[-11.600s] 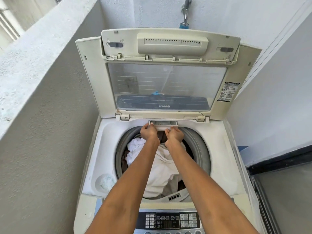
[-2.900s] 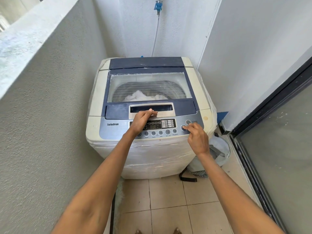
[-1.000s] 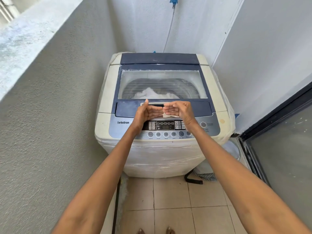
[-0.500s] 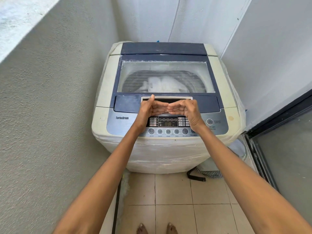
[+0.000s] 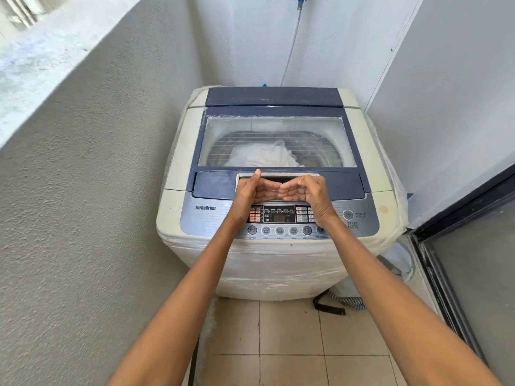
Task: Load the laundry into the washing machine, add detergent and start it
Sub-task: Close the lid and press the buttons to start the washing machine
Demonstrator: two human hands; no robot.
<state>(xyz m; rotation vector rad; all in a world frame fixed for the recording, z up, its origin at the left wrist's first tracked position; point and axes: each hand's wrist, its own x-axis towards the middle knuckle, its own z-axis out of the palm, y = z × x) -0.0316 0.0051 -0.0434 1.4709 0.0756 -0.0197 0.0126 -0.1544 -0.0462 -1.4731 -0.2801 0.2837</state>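
Head view, fingers point(image 5: 267, 194) above washing machine point(image 5: 178, 151)

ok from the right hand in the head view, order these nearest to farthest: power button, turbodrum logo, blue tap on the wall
From the right hand:
1. Power button, just to its right on the panel.
2. TurboDrum logo, across the panel on the left, past the left hand.
3. Blue tap, high on the back wall behind the machine.
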